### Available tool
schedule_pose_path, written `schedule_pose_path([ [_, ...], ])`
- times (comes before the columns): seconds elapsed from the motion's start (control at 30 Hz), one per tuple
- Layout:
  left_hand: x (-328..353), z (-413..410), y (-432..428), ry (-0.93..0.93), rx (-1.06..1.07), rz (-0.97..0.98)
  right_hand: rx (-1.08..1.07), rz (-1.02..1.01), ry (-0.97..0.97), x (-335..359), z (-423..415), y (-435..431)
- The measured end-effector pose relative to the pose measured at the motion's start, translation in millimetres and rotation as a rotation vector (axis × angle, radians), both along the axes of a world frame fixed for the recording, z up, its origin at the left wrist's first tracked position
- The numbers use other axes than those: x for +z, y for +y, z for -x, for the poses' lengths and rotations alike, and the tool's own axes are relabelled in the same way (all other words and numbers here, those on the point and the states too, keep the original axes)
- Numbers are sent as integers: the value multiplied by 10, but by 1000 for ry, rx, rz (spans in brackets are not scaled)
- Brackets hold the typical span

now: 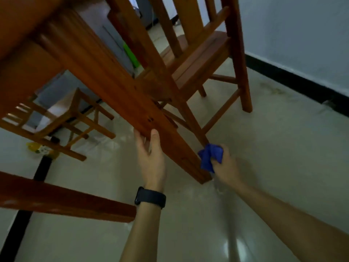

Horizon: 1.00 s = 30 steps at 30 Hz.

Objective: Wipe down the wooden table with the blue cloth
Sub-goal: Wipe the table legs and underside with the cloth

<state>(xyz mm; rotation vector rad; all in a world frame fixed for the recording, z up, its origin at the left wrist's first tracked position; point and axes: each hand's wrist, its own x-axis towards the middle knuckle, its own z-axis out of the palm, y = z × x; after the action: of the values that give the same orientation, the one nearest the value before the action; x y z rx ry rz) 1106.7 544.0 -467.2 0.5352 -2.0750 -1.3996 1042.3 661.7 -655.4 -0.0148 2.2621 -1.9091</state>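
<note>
I look down along a leg of the wooden table (105, 76), which runs from the upper left to its foot on the floor near the middle. My left hand (151, 157), with a black band on the wrist, grips the leg partway down, thumb on the near face. My right hand (223, 165) holds the bunched blue cloth (209, 156) pressed against the right side of the leg, just above the foot.
A wooden chair (204, 59) stands right behind the table leg, its front leg close to the cloth. Another chair (71, 125) sits at the left, with a wooden rail (62, 199) at the lower left. Pale glossy floor (264, 148) spreads right toward a wall with black skirting.
</note>
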Motion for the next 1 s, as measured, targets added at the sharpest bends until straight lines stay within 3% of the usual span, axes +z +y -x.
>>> schedule_pose_path([
  [0.07, -48, 43, 48, 24, 55, -23, -41, 218, 59, 415, 85, -156],
  [0.2, -85, 82, 22, 21, 118, -26, 81, 440, 273, 1262, 279, -366],
  [0.3, -105, 122, 56, 11, 187, -39, 49, 459, 388, 1045, 236, -619],
  [0.4, -136, 153, 102, 14, 232, -32, 36, 304, 70, 145, 91, -668],
  [0.5, -156, 167, 90, 17, 267, -33, 202, 48, -314, -486, 153, -397],
  [0.57, -175, 184, 73, 27, 283, -35, 202, 83, -366, -494, 266, -293],
  [0.7, -224, 252, 121, 56, 336, -36, 38, 403, -106, 109, 415, -335],
  [0.83, -273, 287, 136, 59, 385, -1, 186, 440, 245, 694, 336, -534],
  [0.9, -284, 310, 139, 49, 413, 21, 139, 480, 241, 594, 260, -699],
  [1.0, -277, 320, 142, 35, 438, 10, 29, 491, 56, 100, 222, -779],
])
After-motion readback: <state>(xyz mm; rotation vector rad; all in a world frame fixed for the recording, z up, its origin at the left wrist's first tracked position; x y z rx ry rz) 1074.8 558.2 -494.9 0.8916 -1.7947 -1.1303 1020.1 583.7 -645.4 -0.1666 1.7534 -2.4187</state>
